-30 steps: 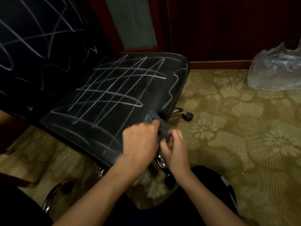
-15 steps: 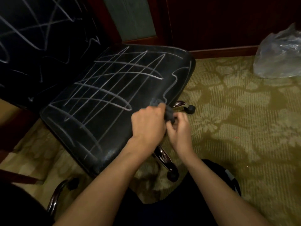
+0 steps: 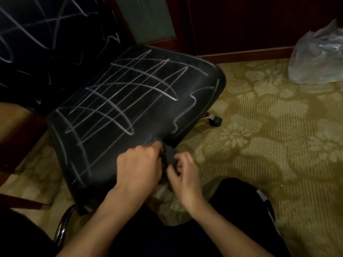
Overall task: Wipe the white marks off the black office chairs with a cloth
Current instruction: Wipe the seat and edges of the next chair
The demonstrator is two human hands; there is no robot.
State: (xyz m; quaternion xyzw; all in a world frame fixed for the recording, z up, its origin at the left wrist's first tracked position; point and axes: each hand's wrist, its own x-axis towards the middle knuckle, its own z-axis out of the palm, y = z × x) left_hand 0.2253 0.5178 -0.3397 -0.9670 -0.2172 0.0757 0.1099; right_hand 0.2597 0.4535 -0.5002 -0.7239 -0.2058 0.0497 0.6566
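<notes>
A black office chair seat fills the middle of the view, crossed by many white chalk-like lines. Its black backrest rises at the upper left, also scribbled with white marks. At the seat's near right edge a small dark grey cloth is bunched between both hands. My left hand grips the cloth from the left, knuckles up, over the seat's edge. My right hand pinches the cloth from the right, just off the seat. Most of the cloth is hidden by my fingers.
A chair caster sticks out on the patterned green carpet to the right. A clear plastic bag lies at the far right by the dark wooden wall. A chrome chair leg curves at lower left. My dark-clothed knee is below.
The view has shifted a little relative to the chair. Both hands stay together on the cloth at the seat's near right edge, the fingers reworking their hold on it.
</notes>
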